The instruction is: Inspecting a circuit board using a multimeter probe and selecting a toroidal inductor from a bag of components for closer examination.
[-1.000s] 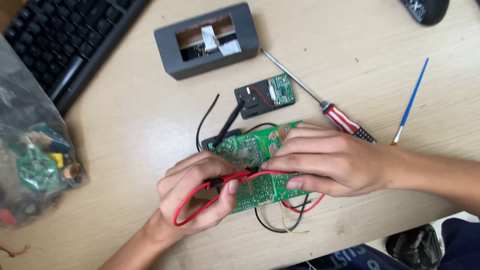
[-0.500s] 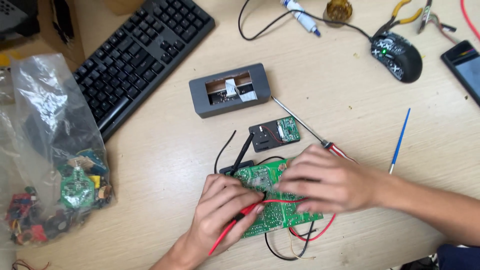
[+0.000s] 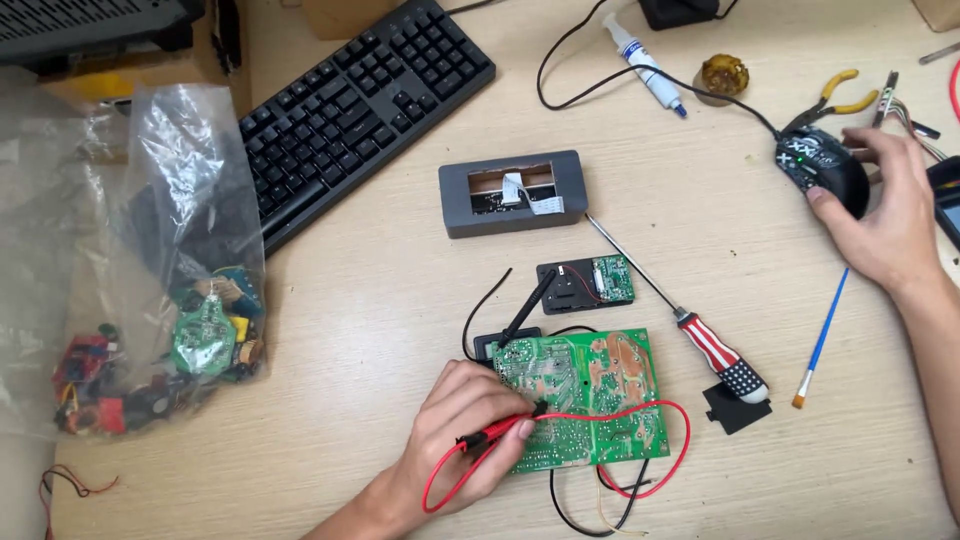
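Desk (image 3: 350, 330): pale wood.
Right hand (image 3: 885, 215): moved off circuit board (image 3: 585, 400), now cupping mouse (image 3: 825, 165).
Left hand (image 3: 470, 430): still grips red probe (image 3: 500, 432).
Nearby: screwdriver (image 3: 690, 325), keyboard (image 3: 360, 110).

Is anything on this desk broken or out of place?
The grey casing lies opened, its ribbon cable exposed, and the green circuit board sits bare with loose wires trailing. The left hand holds a red probe on it; the right hand rests on the mouse.

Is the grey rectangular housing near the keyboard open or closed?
Open: the grey rectangular housing shows a window exposing a white ribbon cable inside.
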